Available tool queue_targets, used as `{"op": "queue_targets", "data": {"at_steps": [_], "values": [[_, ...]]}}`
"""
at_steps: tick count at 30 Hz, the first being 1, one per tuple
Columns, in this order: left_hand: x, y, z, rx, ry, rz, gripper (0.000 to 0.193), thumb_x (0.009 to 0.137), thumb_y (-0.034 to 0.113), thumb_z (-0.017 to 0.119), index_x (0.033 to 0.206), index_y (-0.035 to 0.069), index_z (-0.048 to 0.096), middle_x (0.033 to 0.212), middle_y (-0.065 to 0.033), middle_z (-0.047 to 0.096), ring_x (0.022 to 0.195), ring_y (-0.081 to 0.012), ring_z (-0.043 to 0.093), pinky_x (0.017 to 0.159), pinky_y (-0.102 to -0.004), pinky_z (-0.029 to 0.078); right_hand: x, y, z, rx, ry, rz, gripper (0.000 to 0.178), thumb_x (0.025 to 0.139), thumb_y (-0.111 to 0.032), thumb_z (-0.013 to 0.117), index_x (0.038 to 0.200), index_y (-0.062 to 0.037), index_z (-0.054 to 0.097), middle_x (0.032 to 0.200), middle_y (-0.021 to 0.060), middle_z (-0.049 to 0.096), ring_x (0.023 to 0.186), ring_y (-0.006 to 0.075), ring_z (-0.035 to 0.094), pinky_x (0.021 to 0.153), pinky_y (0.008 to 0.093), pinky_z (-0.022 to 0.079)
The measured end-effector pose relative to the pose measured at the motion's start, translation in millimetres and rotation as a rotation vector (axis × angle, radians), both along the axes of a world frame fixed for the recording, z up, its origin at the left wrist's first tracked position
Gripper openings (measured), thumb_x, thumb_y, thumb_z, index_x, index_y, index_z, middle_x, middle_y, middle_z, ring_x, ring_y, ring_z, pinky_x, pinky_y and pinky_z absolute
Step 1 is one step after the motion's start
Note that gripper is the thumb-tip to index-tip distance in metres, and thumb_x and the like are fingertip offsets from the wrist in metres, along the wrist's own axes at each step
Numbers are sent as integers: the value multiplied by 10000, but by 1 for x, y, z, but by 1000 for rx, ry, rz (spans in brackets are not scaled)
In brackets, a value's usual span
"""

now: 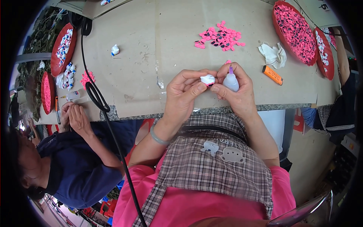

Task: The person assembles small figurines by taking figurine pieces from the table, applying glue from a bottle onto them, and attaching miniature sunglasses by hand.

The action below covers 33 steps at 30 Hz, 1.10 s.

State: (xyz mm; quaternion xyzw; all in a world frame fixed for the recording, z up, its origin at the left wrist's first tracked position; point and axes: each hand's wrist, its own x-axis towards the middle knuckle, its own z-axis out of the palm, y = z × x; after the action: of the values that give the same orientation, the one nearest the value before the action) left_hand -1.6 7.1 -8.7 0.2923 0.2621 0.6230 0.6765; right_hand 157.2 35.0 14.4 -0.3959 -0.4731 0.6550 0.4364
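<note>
Between the fingertips of my left hand (183, 92) sits a small white figure piece (207, 79) with a pink-and-black part at its lower edge. My right hand (244, 92) is wrapped round a small translucent squeeze bottle (231, 83) with a purple nozzle pointing up. The thumb and fingers of that hand are close beside the figure piece; whether they touch it I cannot tell. Just beyond the bottle lies a single pink piece (228, 61). Farther out is a loose pile of pink-and-black pieces (221, 37).
Far right, a red tray (276, 23) holds many pink-and-black pieces. A white cloth (273, 55) and an orange-and-black tool (272, 75) lie nearer. Another white figure (115, 50) stands at left. A black cable (84, 56) hangs past a co-worker's hands (78, 118).
</note>
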Motion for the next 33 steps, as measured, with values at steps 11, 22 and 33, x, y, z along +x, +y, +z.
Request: {"op": "queue_targets", "data": {"at_steps": [11,22,33], "values": [[10,-5,-1,22,171,94,260,844,-109,558,1081,0,571,1142,-203,604,1064,-245,594,946,-366,475,-6,-7,-2,9,-136,-141,214,780,-50,731,903,-36,556,805,16,573,605,49,521,495,191,426],[-106,26,23,131,895,543,187,833,-26,633,1012,13,673,1059,-93,632,939,-140,590,825,-246,486,11,12,6,-67,-52,-4,207,831,-60,683,1014,-41,588,792,-5,568,590,36,482,504,185,404],[-95,102,57,442,1748,577,309,766,67,664,1075,59,646,1147,-113,588,1084,-293,491,949,-378,401,17,14,8,-82,-118,17,158,847,-74,666,977,-25,590,786,-1,570,600,41,486,522,197,420]]}}
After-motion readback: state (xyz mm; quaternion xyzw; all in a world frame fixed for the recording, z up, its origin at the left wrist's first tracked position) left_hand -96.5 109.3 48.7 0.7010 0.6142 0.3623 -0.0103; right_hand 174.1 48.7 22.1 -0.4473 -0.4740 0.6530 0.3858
